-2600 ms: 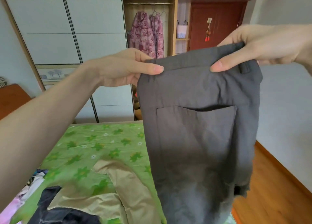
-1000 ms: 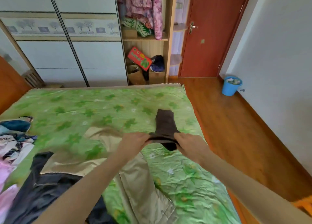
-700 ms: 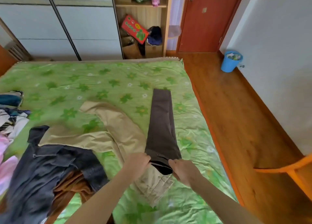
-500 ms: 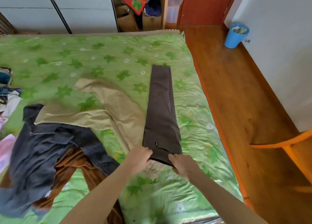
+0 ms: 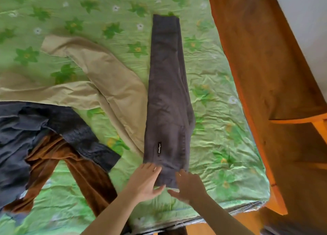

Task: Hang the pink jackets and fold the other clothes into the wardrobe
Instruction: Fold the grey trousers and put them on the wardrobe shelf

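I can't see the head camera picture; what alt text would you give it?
Two bare hands, left hand and right hand, rest flat at the waistband end of dark grey trousers laid out long and narrow on a green flowered bedspread. Beside them lie beige trousers, a dark blue garment and a brown garment.

Folded trousers (image 5: 168,96) lengthwise on bed (image 5: 221,146), second trousers (image 5: 99,79) just left, clothes heap (image 5: 44,137) further left
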